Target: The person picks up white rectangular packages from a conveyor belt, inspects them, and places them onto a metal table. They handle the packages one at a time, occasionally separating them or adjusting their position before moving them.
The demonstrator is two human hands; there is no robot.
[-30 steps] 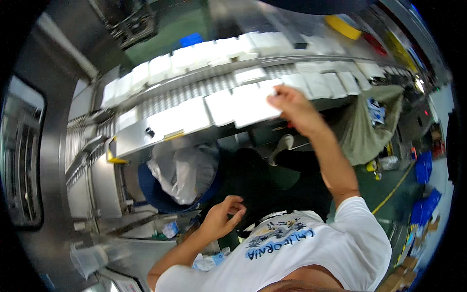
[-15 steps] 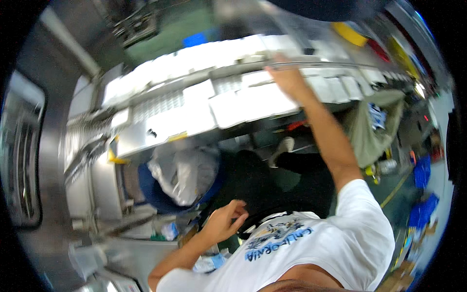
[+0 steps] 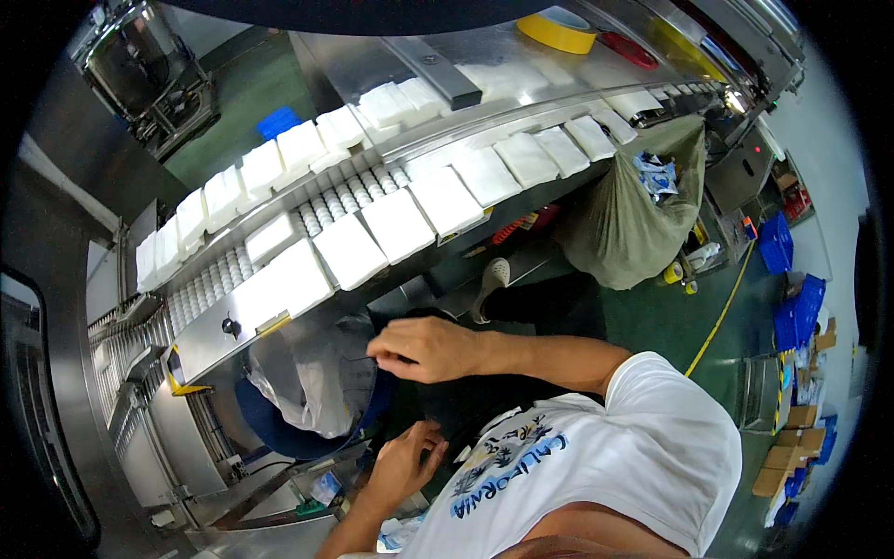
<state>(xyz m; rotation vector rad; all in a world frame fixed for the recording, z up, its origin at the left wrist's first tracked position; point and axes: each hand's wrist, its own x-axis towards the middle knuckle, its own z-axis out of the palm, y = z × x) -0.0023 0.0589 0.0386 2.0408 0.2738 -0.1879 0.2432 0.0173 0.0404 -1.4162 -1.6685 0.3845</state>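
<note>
My right hand point(image 3: 426, 348) is held over the right rim of a round blue bin point(image 3: 247, 405), in front of the conveyor. Its fingers are curled closed; what they hold, if anything, is too small or hidden to make out. A clear plastic liner point(image 3: 321, 401) hangs inside the bin. Lower down, near my waist, my left hand point(image 3: 408, 463) has loosely bent fingers, apart from the thumb, with nothing seen in it. White folded pads point(image 3: 398, 224) lie in a row along the near edge of the conveyor, and more white pads point(image 3: 263, 166) line its far side.
Bare rollers point(image 3: 200, 296) show between the rows. A yellow tape roll point(image 3: 557, 30) and a metal bar point(image 3: 433, 70) lie on the steel top. A greenish cloth sack point(image 3: 619, 228) hangs at the right. Blue crates point(image 3: 798, 312) and cardboard boxes point(image 3: 778, 470) stand on the far-right floor.
My right hand has come back from the conveyor toward my body and the bin, its fingers now curled. My left hand stays low near my waist. The view has turned.
</note>
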